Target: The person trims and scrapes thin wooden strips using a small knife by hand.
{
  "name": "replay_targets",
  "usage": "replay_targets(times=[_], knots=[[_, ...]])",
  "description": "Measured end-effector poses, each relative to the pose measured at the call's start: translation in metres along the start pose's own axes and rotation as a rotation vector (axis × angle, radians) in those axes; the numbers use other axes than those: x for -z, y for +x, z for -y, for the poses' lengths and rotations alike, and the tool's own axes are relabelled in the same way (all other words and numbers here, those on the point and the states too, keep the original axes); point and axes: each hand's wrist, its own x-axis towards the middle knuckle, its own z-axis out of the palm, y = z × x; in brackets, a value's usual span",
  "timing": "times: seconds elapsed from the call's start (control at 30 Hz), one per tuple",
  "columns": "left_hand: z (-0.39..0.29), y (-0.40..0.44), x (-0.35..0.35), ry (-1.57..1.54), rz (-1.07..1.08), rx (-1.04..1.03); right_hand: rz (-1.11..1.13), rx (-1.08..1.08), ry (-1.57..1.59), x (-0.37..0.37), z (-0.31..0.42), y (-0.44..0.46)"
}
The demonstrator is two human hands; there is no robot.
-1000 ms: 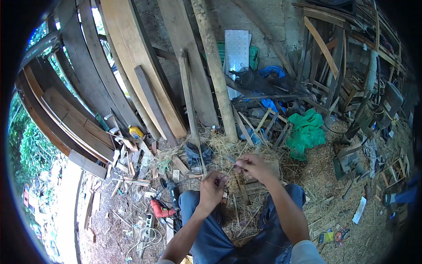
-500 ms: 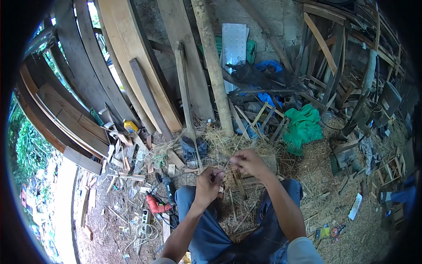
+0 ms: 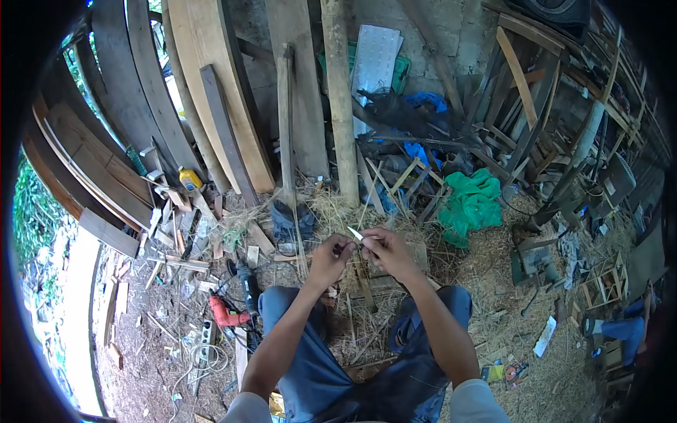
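Note:
My right hand (image 3: 388,254) is closed round a small knife, whose bright pointed blade (image 3: 355,233) sticks out up and to the left. Beside it on the left, my left hand (image 3: 330,260) is pinched, its fingertips close to the blade. What it pinches is too small to make out; a thin pale strip (image 3: 300,243) runs near it. Both hands are in front of me, above my knees and the straw-covered ground.
On the left lie a red drill (image 3: 227,312), a dark power tool (image 3: 247,285) and a power strip (image 3: 206,338). Planks (image 3: 211,92) lean at the back. A green bag (image 3: 471,204) lies right of centre. Another person's leg (image 3: 623,330) shows at far right.
My right hand has come closer to my left, and the blade now shows clearly. The view has shifted, so the planks, drill and green bag appear further left.

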Motion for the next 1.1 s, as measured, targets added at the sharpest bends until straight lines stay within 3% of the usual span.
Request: replay_targets(times=[0.07, 0.3, 0.37, 0.5, 0.63, 0.73, 1.1], knots=[[-0.01, 0.0, -0.001, 0.181, -0.077, -0.196, -0.054, -0.026, 0.019, 0.001, 0.002, -0.001], [-0.014, 0.007, 0.001, 0.271, 0.01, -0.277, -0.099, -0.043, -0.008, 0.013, 0.0, 0.006], [-0.02, 0.011, 0.006, 0.435, 0.037, -0.446, -0.13, -0.046, -0.017, 0.019, 0.002, 0.009], [-0.028, 0.009, 0.01, 0.452, 0.049, -0.502, -0.183, -0.076, -0.041, 0.03, 0.005, 0.014], [-0.02, 0.005, 0.029, 0.495, 0.071, -0.508, -0.211, -0.027, -0.024, 0.048, 0.016, 0.017], [-0.018, 0.002, 0.038, 0.484, 0.12, -0.467, -0.379, -0.047, -0.033, 0.063, 0.028, 0.018], [-0.013, 0.015, 0.033, 0.409, 0.109, -0.427, -0.409, -0.061, -0.035, 0.048, 0.019, 0.018]])
